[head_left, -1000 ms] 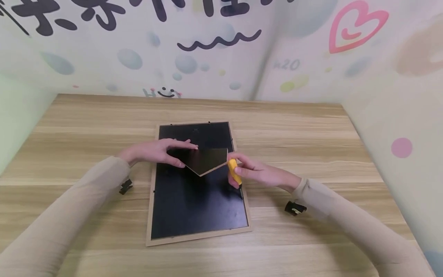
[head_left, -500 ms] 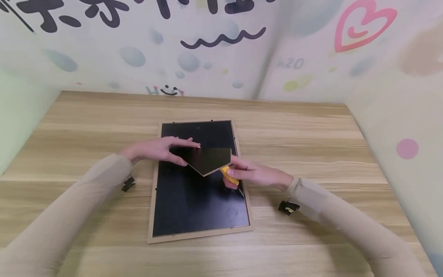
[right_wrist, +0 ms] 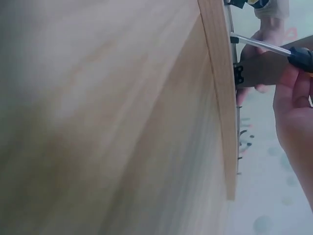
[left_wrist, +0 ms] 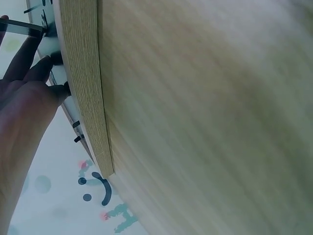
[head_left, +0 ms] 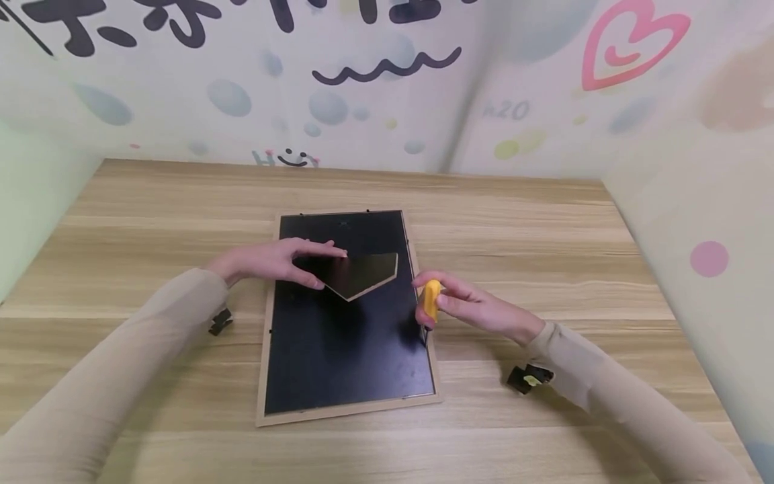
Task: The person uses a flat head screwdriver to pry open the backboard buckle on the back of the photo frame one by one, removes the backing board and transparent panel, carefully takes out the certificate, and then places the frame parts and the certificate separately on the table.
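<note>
A wooden picture frame (head_left: 347,410) lies face down on the table, its black backing board (head_left: 338,356) up. My left hand (head_left: 272,262) pinches the left end of the backing's dark stand flap (head_left: 363,272) and holds it raised off the board. My right hand (head_left: 478,309) grips a yellow-handled screwdriver (head_left: 430,300), held nearly upright with its tip down at the frame's right edge. In the right wrist view the screwdriver's metal shaft (right_wrist: 259,45) reaches to the frame's rim (right_wrist: 220,98), close to a small black clip (right_wrist: 238,74). The left wrist view shows my left fingers (left_wrist: 29,73) against the frame's side (left_wrist: 83,73).
The light wooden table (head_left: 544,249) is walled in by painted panels at the back and right (head_left: 695,202) and a green one at the left. A small black camera hangs under each sleeve, left (head_left: 219,321) and right (head_left: 529,378).
My right hand has drawn the screwdriver out from under the flap, to the right and nearer me, and stood it upright at the frame's right edge. The left hand has barely moved.
</note>
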A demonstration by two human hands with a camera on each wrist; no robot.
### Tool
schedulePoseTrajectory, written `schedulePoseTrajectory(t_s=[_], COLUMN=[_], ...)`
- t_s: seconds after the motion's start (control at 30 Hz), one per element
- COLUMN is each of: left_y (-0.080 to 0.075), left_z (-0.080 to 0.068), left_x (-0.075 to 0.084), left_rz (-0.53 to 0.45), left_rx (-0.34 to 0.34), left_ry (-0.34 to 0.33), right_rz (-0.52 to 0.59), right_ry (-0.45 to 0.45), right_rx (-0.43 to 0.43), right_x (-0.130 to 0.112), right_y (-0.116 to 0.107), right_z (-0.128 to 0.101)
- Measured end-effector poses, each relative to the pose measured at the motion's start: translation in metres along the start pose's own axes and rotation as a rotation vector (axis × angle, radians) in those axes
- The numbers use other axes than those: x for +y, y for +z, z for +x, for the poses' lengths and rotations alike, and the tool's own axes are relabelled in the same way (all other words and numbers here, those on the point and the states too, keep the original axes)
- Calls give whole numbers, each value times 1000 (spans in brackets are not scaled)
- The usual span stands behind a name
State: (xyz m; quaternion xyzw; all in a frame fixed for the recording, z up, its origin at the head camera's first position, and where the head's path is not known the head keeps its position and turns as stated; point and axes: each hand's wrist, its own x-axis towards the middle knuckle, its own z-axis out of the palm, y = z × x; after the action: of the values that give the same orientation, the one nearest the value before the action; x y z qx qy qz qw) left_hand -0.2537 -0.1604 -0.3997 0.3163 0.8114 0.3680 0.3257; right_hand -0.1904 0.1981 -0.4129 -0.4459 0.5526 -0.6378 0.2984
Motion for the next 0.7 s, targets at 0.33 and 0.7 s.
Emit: schedulePoseTrajectory(t_s=[0.33,0.7], left_y=[0,7], left_z=[-3,2], left_x=[4,12], left_rz=[42,116], left_rx=[7,40], left_ry=[-20,68], right_rz=[53,-58], right_ry=[5,-8], right_rx=[34,692], right_x=[1,-20], right_y=[-3,-34], right_z=[-1,-9])
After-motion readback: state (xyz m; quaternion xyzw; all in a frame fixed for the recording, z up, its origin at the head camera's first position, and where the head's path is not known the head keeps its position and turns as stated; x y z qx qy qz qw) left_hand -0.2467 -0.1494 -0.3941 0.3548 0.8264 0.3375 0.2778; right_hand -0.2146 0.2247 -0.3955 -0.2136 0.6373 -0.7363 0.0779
